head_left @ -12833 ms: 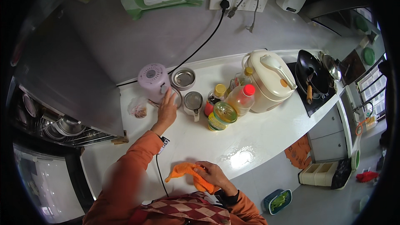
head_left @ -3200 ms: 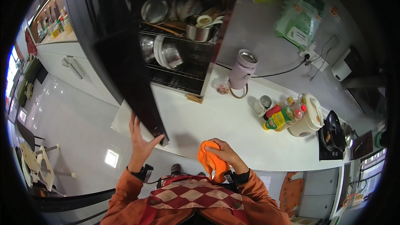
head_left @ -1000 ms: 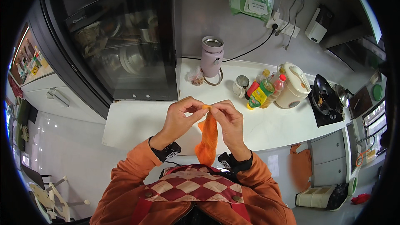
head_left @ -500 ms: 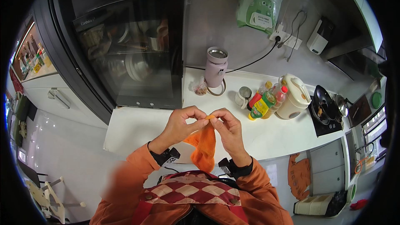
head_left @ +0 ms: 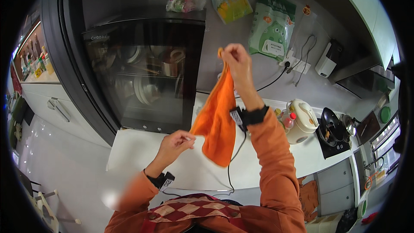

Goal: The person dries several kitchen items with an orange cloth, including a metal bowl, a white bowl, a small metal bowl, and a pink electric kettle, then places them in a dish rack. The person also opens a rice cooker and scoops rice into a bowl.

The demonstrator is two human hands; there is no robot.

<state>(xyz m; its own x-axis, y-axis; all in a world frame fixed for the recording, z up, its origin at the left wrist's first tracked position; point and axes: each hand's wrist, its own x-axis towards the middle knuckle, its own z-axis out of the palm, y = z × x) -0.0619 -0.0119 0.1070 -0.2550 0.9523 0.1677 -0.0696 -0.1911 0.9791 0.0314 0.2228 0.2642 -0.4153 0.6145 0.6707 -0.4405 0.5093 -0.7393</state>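
An orange cloth (head_left: 220, 125) hangs over the counter from my raised right hand (head_left: 238, 65). Thumb and fingers of that hand pinch its narrow top end, where a small orange loop or tip pokes out. The cloth widens downward to a rounded lower end. Beside its lower left corner is my left hand (head_left: 173, 149), fingers half bent, thumb and forefinger a little apart. Whether a fingertip touches the corner is not clear. The lilac flask behind the cloth is almost fully hidden.
A dark glass-door cabinet (head_left: 142, 77) stands at the left of the white counter (head_left: 138, 146). On the right are bottles (head_left: 288, 121), a cream rice cooker (head_left: 301, 123) and a black wok (head_left: 331, 125) on a hob. Bags (head_left: 274, 26) hang on the wall above a socket strip (head_left: 297, 62).
My right hand has risen well up and forward, lifting the cloth by its end. The left hand has come off that end and moved down and left. The view has shifted.
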